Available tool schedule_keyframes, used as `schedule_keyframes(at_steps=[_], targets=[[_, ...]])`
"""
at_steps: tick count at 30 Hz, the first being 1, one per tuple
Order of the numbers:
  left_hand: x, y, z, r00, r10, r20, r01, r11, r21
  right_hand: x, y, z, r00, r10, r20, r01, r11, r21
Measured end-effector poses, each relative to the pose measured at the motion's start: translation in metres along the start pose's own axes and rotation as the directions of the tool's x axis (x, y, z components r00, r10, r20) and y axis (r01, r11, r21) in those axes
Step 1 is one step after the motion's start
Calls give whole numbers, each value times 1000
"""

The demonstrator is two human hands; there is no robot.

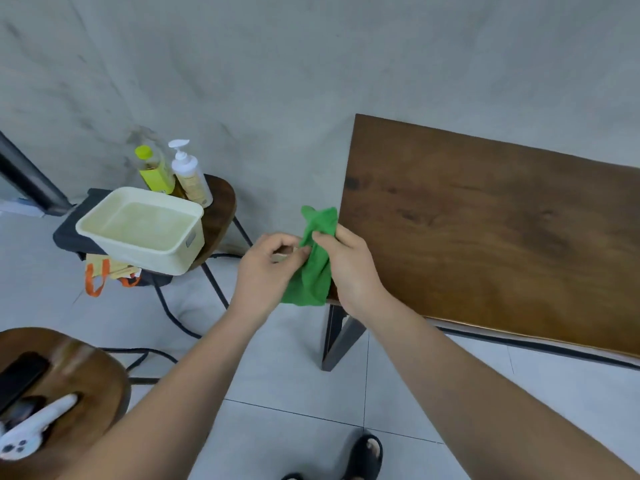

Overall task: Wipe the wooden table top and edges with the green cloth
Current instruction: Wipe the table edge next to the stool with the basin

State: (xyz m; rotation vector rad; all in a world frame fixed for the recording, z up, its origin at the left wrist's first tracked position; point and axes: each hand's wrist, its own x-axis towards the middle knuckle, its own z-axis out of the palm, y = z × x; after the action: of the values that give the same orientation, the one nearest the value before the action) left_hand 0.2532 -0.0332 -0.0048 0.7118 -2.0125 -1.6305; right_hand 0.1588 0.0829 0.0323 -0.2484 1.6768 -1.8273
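Both forearms are reaching out; I'm pinching the cloth [313, 258] between my left hand [268, 271] and right hand [349, 268], hanging lengthwise just off the table [485, 230]'s left edge, right hand nearer.

A basin [140, 228] sits on a stool [218, 209], left of the surface [485, 237]. Two bottles [173, 171] stand behind the basin. The cloth [313, 261] hangs between stool and surface.

Both hands held the green cloth [313, 261] at frame centre: left hand [268, 271] pinched its edge, right hand [349, 268] gripped it, just beside wooden table [485, 230] at right; cream basin [145, 226] w/ water upper left.
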Motion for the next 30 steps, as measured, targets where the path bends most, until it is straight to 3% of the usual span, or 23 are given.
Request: schedule_keyframes(at_steps=[3,6,12,16,18,20,22,24,27,29,30], targets=[[18,12,27,999,-30,-40,28,998,-59,34,-11,-27,998,-53,33,53,998,-20],[36,26,58,998,-37,-47,34,998,-58,67,-24,-63,999,-36,-29,35,999,-28],[49,37,122,985,53,163,-83,979,187,117,-46,-143,999,31,-32,-38,969,-242],[51,30,146,947,33,320,-135,944,302,136,-55,-180,998,38,-49,-56,891,-451],[53,27,150,929,21,368,-157,927,341,144,-58,-194,998,-29,-58,-12,795,-607],[56,24,151,929,12,370,-157,917,365,153,-59,-203,971,-238,10,155,601,-784],[59,21,151,934,9,358,-151,916,371,156,-52,-202,889,-412,198,377,415,-828],[63,18,150,945,29,325,-138,938,319,158,-38,-196,823,-417,386,524,295,-799],[67,6,141,994,102,45,-111,948,298,159,-16,-191,775,-351,525,587,93,-804],[71,-5,132,983,74,-170,-2,920,391,160,-10,-193,770,-348,534,582,42,-812],[75,-9,129,978,7,-210,84,904,420,160,-9,-195,771,-347,534,579,33,-814]])
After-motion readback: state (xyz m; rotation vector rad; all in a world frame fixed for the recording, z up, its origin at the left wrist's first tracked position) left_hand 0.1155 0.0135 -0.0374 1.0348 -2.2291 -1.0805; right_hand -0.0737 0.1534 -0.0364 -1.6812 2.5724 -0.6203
